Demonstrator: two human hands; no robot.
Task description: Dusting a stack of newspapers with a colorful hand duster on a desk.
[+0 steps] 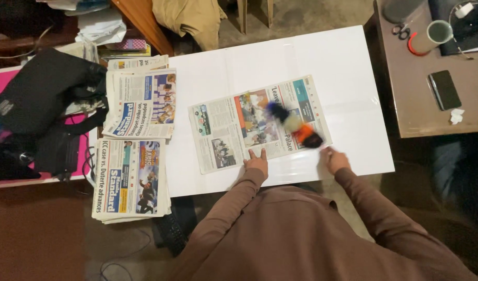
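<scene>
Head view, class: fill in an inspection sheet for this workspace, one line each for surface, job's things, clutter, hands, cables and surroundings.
Surface: white table, bare around the spread sheet.
Job's things: open newspaper sheet lying flat; blurred multicoloured fluffy object on it.
Clutter: two newspaper stacks at the table's left end; black bag beside them.
Hands: left hand pressed flat on the sheet's near edge; right hand on the table by the sheet's corner, blurred, holding nothing visible.
Cables: thin cable on the floor.
Surroundings: brown side table with phone, scissors and cup.
</scene>
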